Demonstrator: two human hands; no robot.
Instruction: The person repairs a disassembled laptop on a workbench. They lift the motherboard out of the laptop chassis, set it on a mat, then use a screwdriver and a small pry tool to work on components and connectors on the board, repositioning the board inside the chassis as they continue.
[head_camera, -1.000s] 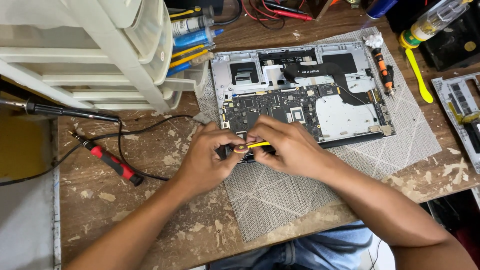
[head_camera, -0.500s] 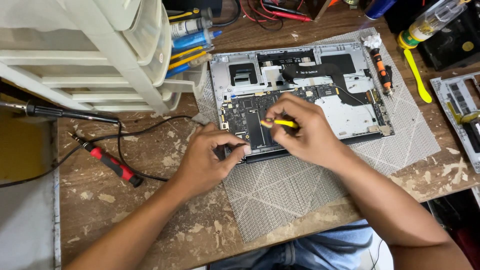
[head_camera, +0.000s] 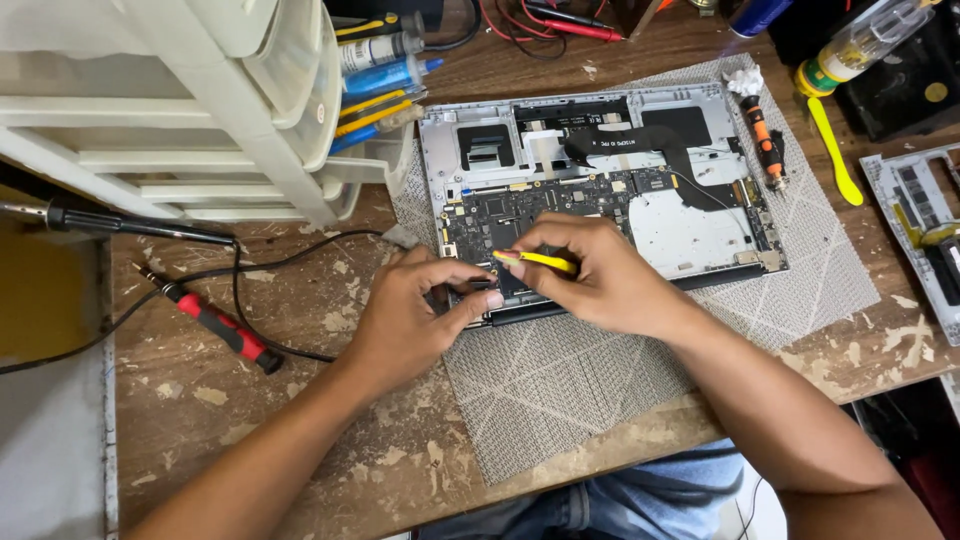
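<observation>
Beyond my hands, a white plastic drawer rack (head_camera: 200, 130) holds coloured pens (head_camera: 385, 75). My right hand (head_camera: 600, 280) pinches a slim yellow tool (head_camera: 540, 262); my left hand (head_camera: 420, 315), fingers curled, presses the opened grey laptop base (head_camera: 600, 190).

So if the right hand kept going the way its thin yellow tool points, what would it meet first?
Probably the left hand's fingertips, just past the thin yellow tool in the right hand, at the opened grey laptop's near edge; depth is unclear.

A scarred, paint-flecked wooden workbench (head_camera: 300, 420) is seen under even light, covered mid-right by a grey woven mat (head_camera: 560, 390), with a cream plastic drawer unit (head_camera: 170, 110) set at the top left and a grey panel (head_camera: 50, 440) along the left edge.
</observation>
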